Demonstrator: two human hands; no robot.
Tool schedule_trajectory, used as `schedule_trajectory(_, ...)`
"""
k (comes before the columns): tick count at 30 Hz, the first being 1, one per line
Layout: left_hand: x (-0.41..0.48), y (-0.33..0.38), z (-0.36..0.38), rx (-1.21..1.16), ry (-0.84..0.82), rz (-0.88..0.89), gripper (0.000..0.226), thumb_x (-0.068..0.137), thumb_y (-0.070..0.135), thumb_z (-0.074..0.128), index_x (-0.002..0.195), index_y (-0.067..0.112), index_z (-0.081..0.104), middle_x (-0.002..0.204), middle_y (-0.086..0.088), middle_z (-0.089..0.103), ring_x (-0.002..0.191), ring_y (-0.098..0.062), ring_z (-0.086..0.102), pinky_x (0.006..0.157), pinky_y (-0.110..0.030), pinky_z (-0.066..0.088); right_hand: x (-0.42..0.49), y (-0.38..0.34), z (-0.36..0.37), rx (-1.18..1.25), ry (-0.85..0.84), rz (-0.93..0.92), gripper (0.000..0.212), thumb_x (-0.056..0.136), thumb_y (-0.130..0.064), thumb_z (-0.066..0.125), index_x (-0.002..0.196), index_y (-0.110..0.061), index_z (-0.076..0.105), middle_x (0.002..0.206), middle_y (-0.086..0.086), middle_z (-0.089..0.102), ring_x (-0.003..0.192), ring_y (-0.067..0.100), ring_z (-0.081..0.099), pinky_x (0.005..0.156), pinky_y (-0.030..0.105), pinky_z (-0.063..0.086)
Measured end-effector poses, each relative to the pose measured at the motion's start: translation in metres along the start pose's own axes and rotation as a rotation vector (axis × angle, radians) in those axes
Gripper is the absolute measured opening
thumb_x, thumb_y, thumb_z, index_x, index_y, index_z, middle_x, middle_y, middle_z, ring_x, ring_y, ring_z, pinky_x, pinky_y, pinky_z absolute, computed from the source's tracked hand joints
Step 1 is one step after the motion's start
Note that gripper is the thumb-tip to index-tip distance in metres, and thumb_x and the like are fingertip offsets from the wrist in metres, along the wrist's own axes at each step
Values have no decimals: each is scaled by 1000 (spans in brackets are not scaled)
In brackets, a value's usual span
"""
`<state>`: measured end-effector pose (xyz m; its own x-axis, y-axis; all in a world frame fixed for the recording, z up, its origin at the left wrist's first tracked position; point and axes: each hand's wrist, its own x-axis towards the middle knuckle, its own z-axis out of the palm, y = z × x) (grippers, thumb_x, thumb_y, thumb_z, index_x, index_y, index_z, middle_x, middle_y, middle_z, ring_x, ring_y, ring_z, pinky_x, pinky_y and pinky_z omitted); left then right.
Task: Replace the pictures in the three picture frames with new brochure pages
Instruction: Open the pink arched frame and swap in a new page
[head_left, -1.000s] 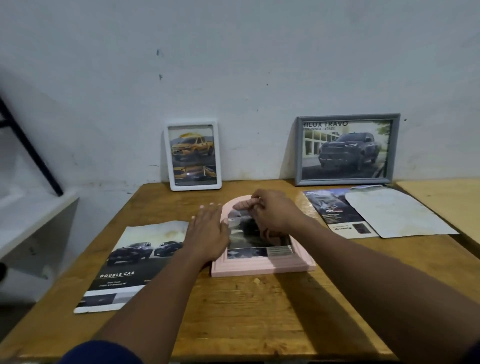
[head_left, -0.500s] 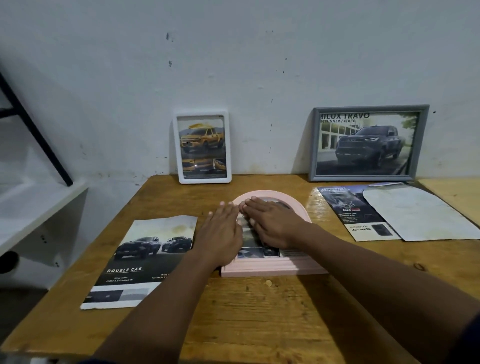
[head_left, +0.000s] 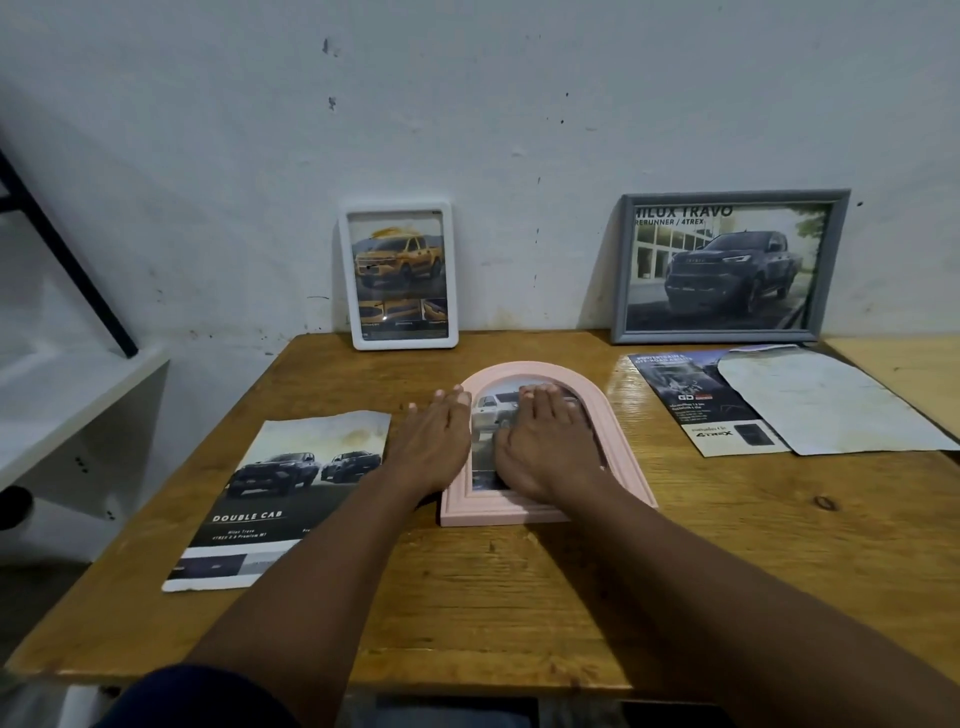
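Flat grips on the pink arched frame (head_left: 498, 512), mid-picture.
Head view: left grip (head_left: 434, 441), released, rests on its left edge; right grip (head_left: 545, 447), released, presses the brochure page (head_left: 485, 415) inside; the frame lies on the tabletop (head_left: 519, 597).

Centre frame, an arched pink picture frame (head_left: 545, 512) lies flat on the wooden table (head_left: 519, 597). The right hand (head_left: 545, 447) presses its truck picture (head_left: 491, 410). The left hand (head_left: 434, 441) rests flat on its left edge.

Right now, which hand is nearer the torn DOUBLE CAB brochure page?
Left. The left hand lies beside the page; the right hand presses inside the pink arched frame, farther away.
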<state>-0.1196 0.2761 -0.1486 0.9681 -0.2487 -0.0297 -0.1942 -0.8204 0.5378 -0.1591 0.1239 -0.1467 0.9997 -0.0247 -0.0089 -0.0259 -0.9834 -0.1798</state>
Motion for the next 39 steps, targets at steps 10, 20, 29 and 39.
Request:
schedule_trajectory(10, 1, -5, 2, 46, 3, 18, 60, 107, 45, 3, 161, 27, 20, 169, -2, 14, 156, -18, 5, 124, -40, -5, -19, 26, -31, 137, -140, -513, 67, 91, -35, 24, 155, -17, 30, 162, 1, 26, 151, 12, 16, 123, 33, 15)
schedule_trajectory(20, -5, -4, 6, 198, 87, 116, 59, 108, 41, 9, 161, 18, 21, 168, 2, 18, 155, -13, 7, 124, -40, -6, -45, 7, -11, -43, -98, -36, 73, 102, -48, 20, 157, -5, 2, 166, 16, 2, 153, 29, 0, 124, 45, 6)
schedule_trajectory(29, -1, -4, 1, 156, 45, 79, 58, 108, 40, 6, 161, 19, 20, 167, -4, 20, 155, -16, 8, 125, -40, -4, -62, -7, -15, 239, 39, -384, 53, 95, -38, 30, 137, -18, 56, 145, 4, 54, 129, 21, 51, 107, 42, 42)
schedule_trajectory(39, -6, -2, 4, 193, 84, 104, 59, 108, 39, 8, 160, 17, 23, 167, -4, 22, 155, -17, 9, 124, -40, -4, -103, 40, -12, -101, 258, -237, 56, 93, -39, 26, 132, -15, 57, 122, 6, 67, 107, 22, 60, 92, 36, 47)
